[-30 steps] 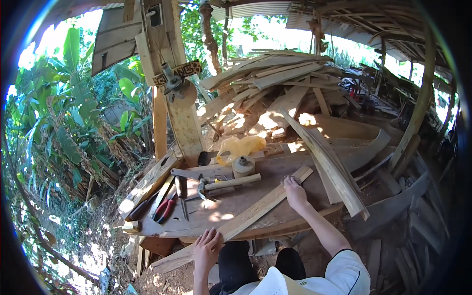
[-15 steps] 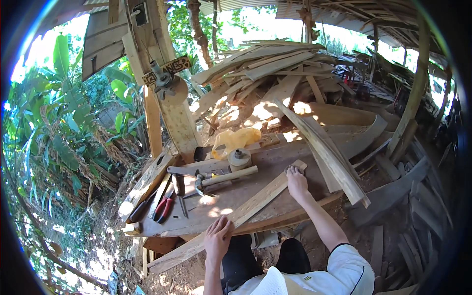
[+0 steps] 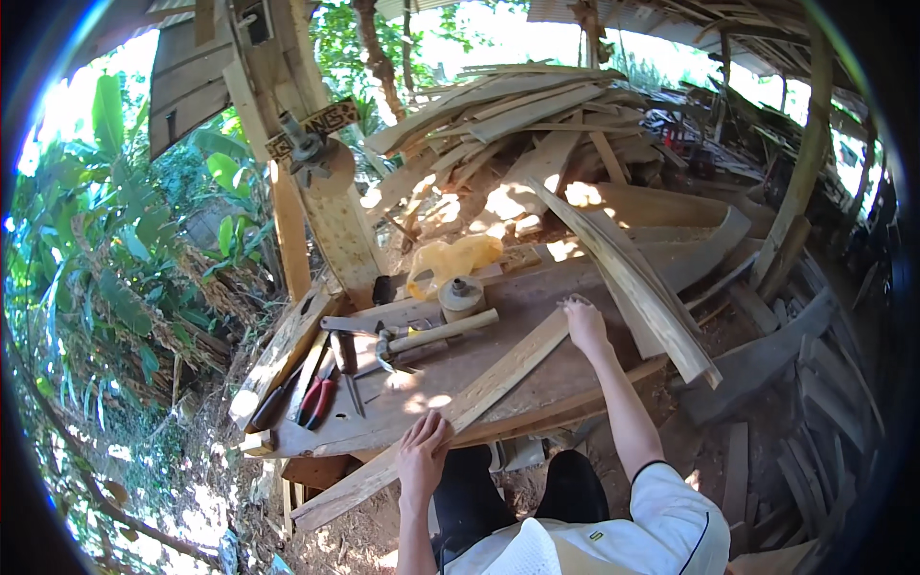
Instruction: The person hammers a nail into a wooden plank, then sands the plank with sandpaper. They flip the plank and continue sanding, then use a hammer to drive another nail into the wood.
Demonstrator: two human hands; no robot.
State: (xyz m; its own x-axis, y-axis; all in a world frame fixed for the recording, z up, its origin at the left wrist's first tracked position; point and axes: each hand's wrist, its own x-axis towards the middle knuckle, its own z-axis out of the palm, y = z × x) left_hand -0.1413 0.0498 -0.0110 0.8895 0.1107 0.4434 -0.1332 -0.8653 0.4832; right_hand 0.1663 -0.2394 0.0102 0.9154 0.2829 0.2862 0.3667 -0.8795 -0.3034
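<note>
Plank (image 3: 508, 372) partly hidden under left hand (image 3: 425, 450) and right hand (image 3: 586, 326) — left forearm (image 3: 415, 532) cut off at bottom edge.

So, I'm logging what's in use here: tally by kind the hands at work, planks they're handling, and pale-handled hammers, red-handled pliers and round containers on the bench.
Left hand and right hand: 2
Handled plank: 1
Pale-handled hammer: 1
Red-handled pliers: 1
Round container: 1
Total: 6

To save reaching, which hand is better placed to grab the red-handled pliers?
Probably your left hand: on the plank, it sits closer to the red-handled pliers. Your right hand is farther off, at the plank's far end.
</note>
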